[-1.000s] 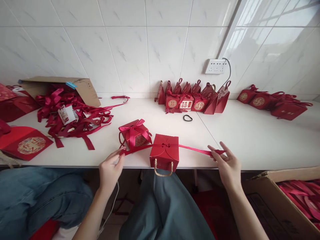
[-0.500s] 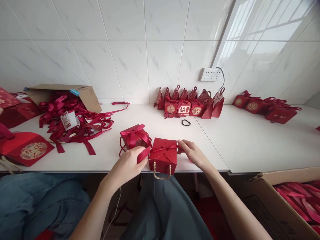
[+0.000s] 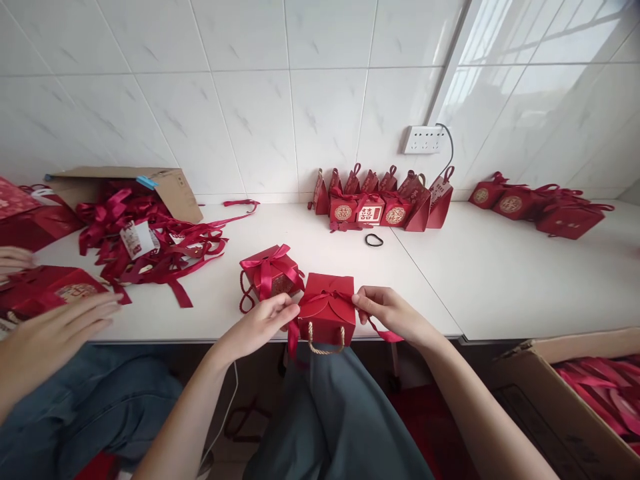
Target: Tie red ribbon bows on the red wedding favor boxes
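Observation:
A red gift box [image 3: 327, 313] with a rope handle stands at the front edge of the white table [image 3: 500, 273]. A red ribbon [image 3: 385, 332] runs through its top and hangs down on both sides. My left hand [image 3: 263, 323] pinches the ribbon at the box's left side. My right hand [image 3: 387, 312] pinches it at the right side. Just behind the box stands a second red box [image 3: 270, 273] tied with a bow.
A pile of loose red ribbons [image 3: 145, 240] spills from a tipped cardboard box [image 3: 170, 183] at the left. Another person's hands [image 3: 55, 330] hold a flat red box at the far left. Rows of red boxes [image 3: 385, 203] line the wall. A carton of ribbons [image 3: 590, 400] stands lower right. A black hair tie [image 3: 374, 240] lies mid-table.
My hands came in from a wide stretch of the ribbon to the box's sides, and the ribbon ends now hang down. Another person's hands have entered at the far left.

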A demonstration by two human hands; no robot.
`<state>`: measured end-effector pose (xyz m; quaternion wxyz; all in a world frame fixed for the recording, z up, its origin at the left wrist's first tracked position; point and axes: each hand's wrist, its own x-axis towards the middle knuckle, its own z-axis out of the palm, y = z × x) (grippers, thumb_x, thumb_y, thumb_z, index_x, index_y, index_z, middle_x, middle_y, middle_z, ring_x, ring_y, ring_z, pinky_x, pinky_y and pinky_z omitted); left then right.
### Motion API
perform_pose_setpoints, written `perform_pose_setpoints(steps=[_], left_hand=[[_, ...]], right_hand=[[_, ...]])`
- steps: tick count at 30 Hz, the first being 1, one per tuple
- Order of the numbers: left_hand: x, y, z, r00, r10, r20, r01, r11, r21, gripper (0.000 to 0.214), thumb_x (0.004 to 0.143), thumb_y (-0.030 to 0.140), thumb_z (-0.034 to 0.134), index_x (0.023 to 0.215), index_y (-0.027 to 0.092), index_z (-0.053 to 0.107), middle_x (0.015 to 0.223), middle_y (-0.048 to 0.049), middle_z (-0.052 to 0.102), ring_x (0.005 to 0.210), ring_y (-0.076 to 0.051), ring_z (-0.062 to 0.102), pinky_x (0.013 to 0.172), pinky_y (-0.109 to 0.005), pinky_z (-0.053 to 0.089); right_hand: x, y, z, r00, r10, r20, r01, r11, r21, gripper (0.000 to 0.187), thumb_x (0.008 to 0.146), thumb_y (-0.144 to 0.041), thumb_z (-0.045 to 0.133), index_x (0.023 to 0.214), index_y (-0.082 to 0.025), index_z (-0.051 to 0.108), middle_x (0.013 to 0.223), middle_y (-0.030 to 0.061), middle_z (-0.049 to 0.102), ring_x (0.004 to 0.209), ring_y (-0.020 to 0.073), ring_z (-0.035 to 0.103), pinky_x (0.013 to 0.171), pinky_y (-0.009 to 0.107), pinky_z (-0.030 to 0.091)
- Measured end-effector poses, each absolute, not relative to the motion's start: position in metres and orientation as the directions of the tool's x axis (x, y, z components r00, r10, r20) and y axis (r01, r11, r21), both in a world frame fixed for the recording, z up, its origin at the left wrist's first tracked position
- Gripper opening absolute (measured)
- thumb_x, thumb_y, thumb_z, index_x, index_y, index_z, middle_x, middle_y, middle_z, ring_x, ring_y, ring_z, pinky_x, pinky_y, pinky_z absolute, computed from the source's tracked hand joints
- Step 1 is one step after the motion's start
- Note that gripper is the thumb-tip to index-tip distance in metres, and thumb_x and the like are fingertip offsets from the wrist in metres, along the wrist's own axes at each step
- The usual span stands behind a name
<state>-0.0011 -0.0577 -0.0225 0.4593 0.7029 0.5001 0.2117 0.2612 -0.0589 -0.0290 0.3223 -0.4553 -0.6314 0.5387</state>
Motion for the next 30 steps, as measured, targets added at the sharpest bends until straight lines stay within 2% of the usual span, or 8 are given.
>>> perform_pose_setpoints(steps=[5,8,13,17,22,25,28,30], left_hand=[[0.01,-0.055,-0.023,0.442,0.894,-0.067,0.424,-0.142,0.895,0.03,0.081,0.048,0.055,0.076,0.019,0.047,0.074,0.0032,0.049,0.065,-0.012,0.047,0.062,-0.024,0.038],[0.012,-0.058,-0.022,0.511,0.855,-0.095,0.311,-0.081,0.947,0.03,0.081,0.043,0.057,0.07,0.019,0.042,0.065,0.0043,0.048,0.058,-0.01,0.047,0.056,-0.022,0.036],[0.01,-0.061,-0.019,0.543,0.83,-0.125,0.195,0.02,0.981,0.025,0.079,0.039,0.061,0.086,0.021,0.045,0.063,0.0057,0.053,0.05,-0.007,0.045,0.05,-0.02,0.034],[0.007,-0.063,-0.015,0.507,0.86,-0.058,0.306,-0.116,0.945,0.022,0.078,0.034,0.063,0.091,0.021,0.05,0.082,0.001,0.061,0.067,-0.011,0.055,0.059,-0.021,0.04],[0.005,-0.066,-0.018,0.434,0.901,0.027,0.453,-0.244,0.858,0.018,0.083,0.038,0.055,0.084,0.02,0.056,0.079,0.0011,0.056,0.069,-0.012,0.051,0.063,-0.023,0.04],[0.006,-0.066,-0.019,0.398,0.915,0.058,0.502,-0.271,0.822,0.023,0.085,0.042,0.051,0.081,0.02,0.056,0.077,0.0008,0.055,0.069,-0.013,0.05,0.066,-0.025,0.04],[0.008,-0.067,-0.017,0.365,0.919,0.146,0.496,-0.325,0.805,0.025,0.086,0.042,0.049,0.076,0.02,0.054,0.083,-0.0014,0.056,0.078,-0.016,0.052,0.072,-0.026,0.041],[0.01,-0.067,-0.014,0.337,0.93,0.147,0.486,-0.306,0.819,0.026,0.085,0.043,0.05,0.074,0.02,0.053,0.079,-0.0005,0.054,0.072,-0.014,0.051,0.066,-0.025,0.041]], right_hand=[[0.259,-0.058,-0.028,-0.377,0.924,-0.061,0.182,0.009,-0.983,0.045,0.075,-0.061,0.059,0.066,-0.018,0.052,0.063,-0.0008,0.053,0.061,0.0121,0.045,0.059,0.026,0.034],[0.262,-0.059,-0.03,-0.369,0.927,-0.06,0.137,-0.009,-0.99,0.042,0.076,-0.058,0.061,0.067,-0.018,0.052,0.064,-0.0012,0.053,0.061,0.0118,0.046,0.059,0.025,0.035],[0.266,-0.057,-0.032,-0.396,0.916,-0.06,0.083,-0.03,-0.996,0.038,0.075,-0.052,0.066,0.068,-0.017,0.054,0.064,-0.0021,0.051,0.061,0.0103,0.044,0.061,0.025,0.036],[0.267,-0.055,-0.033,-0.393,0.917,-0.072,0.113,-0.029,-0.993,0.038,0.075,-0.052,0.066,0.069,-0.016,0.054,0.062,-0.003,0.047,0.059,0.0091,0.041,0.058,0.024,0.033],[0.27,-0.056,-0.033,-0.382,0.922,-0.065,0.18,0.005,-0.984,0.039,0.075,-0.054,0.066,0.084,-0.019,0.05,0.059,-0.0071,0.04,0.052,0.0083,0.035,0.05,0.022,0.026],[0.275,-0.059,-0.03,-0.441,0.897,0.012,0.194,0.108,-0.975,0.043,0.075,-0.051,0.068,0.1,-0.022,0.048,0.062,-0.0071,0.045,0.054,0.0095,0.036,0.051,0.022,0.028],[0.28,-0.061,-0.025,-0.44,0.896,0.058,0.328,0.22,-0.919,0.037,0.076,-0.051,0.067,0.096,-0.021,0.056,0.069,-0.0031,0.052,0.059,0.0115,0.04,0.055,0.025,0.032],[0.281,-0.063,-0.019,-0.41,0.91,0.066,0.445,0.263,-0.856,0.032,0.08,-0.052,0.061,0.087,-0.02,0.062,0.07,-0.001,0.055,0.061,0.0129,0.042,0.057,0.027,0.034]])
